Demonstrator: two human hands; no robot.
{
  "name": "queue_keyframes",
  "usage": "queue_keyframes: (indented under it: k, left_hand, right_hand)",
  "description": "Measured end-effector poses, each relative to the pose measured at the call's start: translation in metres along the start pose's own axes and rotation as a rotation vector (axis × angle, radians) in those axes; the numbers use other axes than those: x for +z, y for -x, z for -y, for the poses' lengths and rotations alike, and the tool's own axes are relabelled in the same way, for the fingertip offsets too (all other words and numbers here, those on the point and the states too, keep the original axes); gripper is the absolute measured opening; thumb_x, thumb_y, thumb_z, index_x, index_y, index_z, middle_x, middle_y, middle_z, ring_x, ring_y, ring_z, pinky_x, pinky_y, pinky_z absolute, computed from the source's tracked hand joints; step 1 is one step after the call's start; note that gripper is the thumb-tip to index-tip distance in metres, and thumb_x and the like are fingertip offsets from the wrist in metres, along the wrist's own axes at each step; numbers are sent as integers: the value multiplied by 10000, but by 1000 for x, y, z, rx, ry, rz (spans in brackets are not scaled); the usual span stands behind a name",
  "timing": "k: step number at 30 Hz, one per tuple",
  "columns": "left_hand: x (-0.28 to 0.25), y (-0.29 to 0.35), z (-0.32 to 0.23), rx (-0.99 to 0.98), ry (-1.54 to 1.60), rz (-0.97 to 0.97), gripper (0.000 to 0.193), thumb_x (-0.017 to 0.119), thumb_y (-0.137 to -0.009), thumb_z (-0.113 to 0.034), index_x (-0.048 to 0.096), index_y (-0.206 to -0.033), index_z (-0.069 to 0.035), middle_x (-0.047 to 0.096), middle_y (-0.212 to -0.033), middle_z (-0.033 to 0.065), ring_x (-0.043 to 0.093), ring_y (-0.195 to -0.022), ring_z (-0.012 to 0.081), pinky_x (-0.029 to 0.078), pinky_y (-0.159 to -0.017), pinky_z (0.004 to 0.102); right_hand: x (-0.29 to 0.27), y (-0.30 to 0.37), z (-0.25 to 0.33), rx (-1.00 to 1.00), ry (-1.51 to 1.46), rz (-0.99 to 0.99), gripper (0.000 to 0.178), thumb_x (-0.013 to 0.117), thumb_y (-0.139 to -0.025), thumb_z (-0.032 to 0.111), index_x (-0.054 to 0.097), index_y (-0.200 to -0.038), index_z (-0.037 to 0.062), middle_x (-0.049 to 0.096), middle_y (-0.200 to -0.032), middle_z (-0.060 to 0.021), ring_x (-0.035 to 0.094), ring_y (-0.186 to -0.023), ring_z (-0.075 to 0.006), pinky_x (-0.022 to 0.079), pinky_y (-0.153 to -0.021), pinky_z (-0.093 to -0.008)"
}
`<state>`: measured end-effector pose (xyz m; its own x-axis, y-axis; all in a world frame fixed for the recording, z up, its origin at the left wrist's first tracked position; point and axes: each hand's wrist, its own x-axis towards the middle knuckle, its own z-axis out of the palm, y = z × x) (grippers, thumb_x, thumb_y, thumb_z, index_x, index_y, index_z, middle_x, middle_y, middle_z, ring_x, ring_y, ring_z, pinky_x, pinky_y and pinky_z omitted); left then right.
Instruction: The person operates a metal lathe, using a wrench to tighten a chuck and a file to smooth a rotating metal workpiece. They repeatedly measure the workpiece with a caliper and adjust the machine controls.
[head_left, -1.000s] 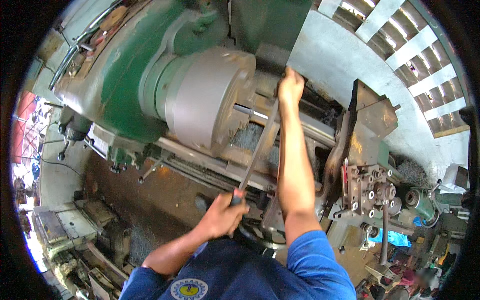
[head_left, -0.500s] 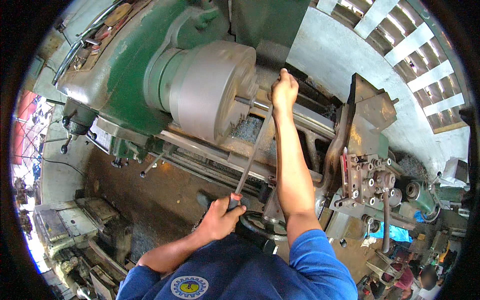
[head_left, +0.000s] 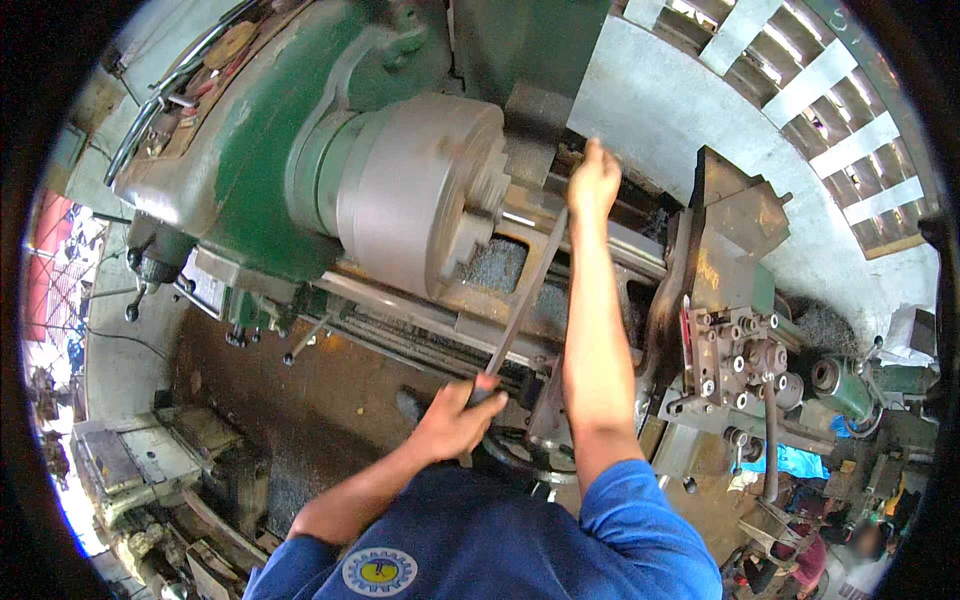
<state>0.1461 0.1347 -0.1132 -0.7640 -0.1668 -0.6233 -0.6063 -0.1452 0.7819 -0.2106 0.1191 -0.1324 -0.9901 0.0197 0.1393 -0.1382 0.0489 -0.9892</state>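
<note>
Right hand (head_left: 595, 188) moved farther from chuck (head_left: 400, 205), closed on far end of file (head_left: 527, 295), left hand (head_left: 448, 422) clenched round near end

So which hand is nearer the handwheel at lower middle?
Left. The left hand, around the near end of the long flat tool, is just up and left of the handwheel in the picture; the right hand is much higher up, at the tool's far end.

Left grip (head_left: 458, 420): fingers curled tight, just ahead of the torso (head_left: 480, 540)
Left forearm (head_left: 365, 487): angled inward from the torso's left
Right grip (head_left: 594, 187): fisted, well ahead of the torso
Right arm (head_left: 598, 325): nearly straight
</note>
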Motion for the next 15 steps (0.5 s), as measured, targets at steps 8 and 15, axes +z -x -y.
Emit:
queue_keyframes:
  k: [8,15]
  left_hand:
    - [-5,8,-20,-80,344,77,283,609,-1063,-289,473,-899,-103,386,-536,-41,421,-409,102,351,-396,311]
    - [15,-42,-45,-11,239,8,235,652,-1016,-263,543,-957,-62,462,-541,-5,441,-393,135,373,-386,336]
  right_hand:
    - [29,6,3,-17,257,70,456,561,-1022,368,666,-870,-49,696,-888,-285,679,-897,-459,503,-824,-519]
    - [18,-58,4,77,146,47,505,558,-1009,359,711,-1038,-121,715,-1071,-328,702,-1066,-413,504,-937,-485]
